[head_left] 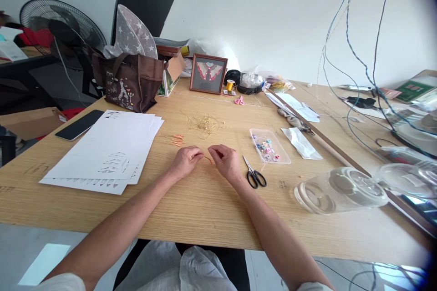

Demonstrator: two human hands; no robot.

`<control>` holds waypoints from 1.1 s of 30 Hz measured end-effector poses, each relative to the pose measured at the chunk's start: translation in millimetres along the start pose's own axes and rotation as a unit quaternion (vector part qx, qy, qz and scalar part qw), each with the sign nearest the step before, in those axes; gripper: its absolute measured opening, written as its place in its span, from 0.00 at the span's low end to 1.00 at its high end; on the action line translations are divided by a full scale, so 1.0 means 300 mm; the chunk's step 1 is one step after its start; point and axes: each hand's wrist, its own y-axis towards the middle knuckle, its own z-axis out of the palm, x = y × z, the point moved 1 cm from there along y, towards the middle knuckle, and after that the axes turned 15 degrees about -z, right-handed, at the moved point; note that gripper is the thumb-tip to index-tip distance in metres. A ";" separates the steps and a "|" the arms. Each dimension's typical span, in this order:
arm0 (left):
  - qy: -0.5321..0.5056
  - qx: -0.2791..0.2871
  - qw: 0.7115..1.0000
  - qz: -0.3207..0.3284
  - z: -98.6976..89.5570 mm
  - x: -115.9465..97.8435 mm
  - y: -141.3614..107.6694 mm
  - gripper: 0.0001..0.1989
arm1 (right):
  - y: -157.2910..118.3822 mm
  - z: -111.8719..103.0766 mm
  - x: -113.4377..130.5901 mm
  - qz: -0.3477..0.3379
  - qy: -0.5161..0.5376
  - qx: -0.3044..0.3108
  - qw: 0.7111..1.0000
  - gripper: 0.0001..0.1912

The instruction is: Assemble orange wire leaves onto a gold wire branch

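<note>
Close together over the middle of the wooden table, my left hand (187, 161) and my right hand (225, 162) are both closed in pinches. A thin orange piece (208, 160) spans the small gap between them, its ends near the fingertips of each. Several similar orange pieces (178, 140) lie just beyond my left hand. Farther back is a loose tangle of gold wire (205, 124). Black-handled scissors (254, 174) rest right of my right hand, and behind them a clear tray (287, 162) holds spools of coloured thread.
Printed sheets (88, 150) and a black tablet (79, 125) lie at left, before a brown bag (136, 82). A framed butterfly (208, 73) stands at the back, near pink scissors (239, 100). At right, a clear plastic jar (337, 191) lies on its side.
</note>
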 end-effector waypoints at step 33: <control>-0.020 0.009 1.000 -0.006 0.005 0.004 0.004 0.06 | 0.000 0.000 0.000 0.005 -0.016 -0.013 1.000 0.11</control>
